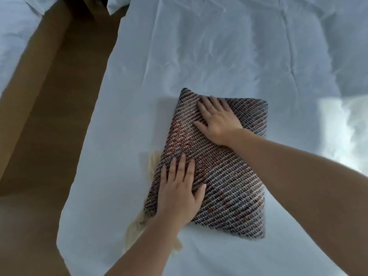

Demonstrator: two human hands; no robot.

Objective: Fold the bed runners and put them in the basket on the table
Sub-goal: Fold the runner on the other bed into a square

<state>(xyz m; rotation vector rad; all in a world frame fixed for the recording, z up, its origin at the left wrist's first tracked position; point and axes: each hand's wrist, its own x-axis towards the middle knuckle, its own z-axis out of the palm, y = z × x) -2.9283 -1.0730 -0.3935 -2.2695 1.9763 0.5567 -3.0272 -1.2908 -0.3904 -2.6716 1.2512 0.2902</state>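
A woven bed runner (225, 176), striped in brown, grey, white and some orange, lies folded into a thick rectangle on the white bed sheet (219, 56). Cream tassels (152, 160) stick out from under its left edge. My left hand (179, 194) lies flat on the near left part of the runner, fingers straight. My right hand (217, 120) presses flat on the far part, fingers spread. No basket or table is in view.
The bed's left edge runs diagonally from top centre to bottom left, with brown floor (49, 116) beside it. Another white bed (14, 36) shows at the far left. Bright light falls on the sheet at the right (338, 126).
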